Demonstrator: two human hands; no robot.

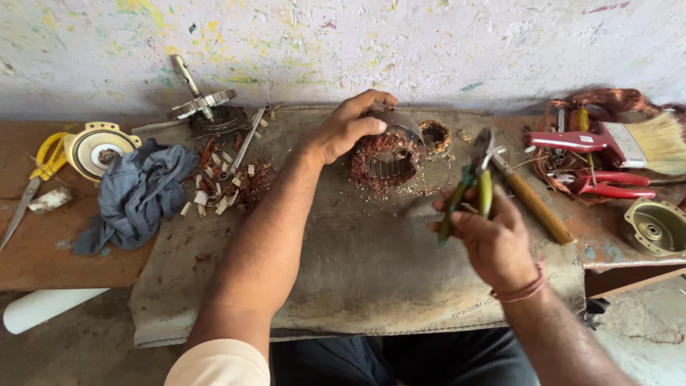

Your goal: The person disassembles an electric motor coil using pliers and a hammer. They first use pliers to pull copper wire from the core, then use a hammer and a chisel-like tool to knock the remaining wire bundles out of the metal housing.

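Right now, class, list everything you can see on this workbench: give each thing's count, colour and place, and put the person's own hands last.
motor stator: one, coppery-red windings, centre, under the left hand
pliers: one, green-yellow handles, in the right hand
hammer: one, wooden handle, right of the pliers
mat: one, grey-brown, covering the bench middle
cloth: one, blue-grey, crumpled at left
scissors: one, yellow handles, far left
motor cover: one, cream, beside the scissors
rotor: one, metal, back left
paintbrush: one, red handle, far right
left hand: on the stator
right hand: fingers around the pliers
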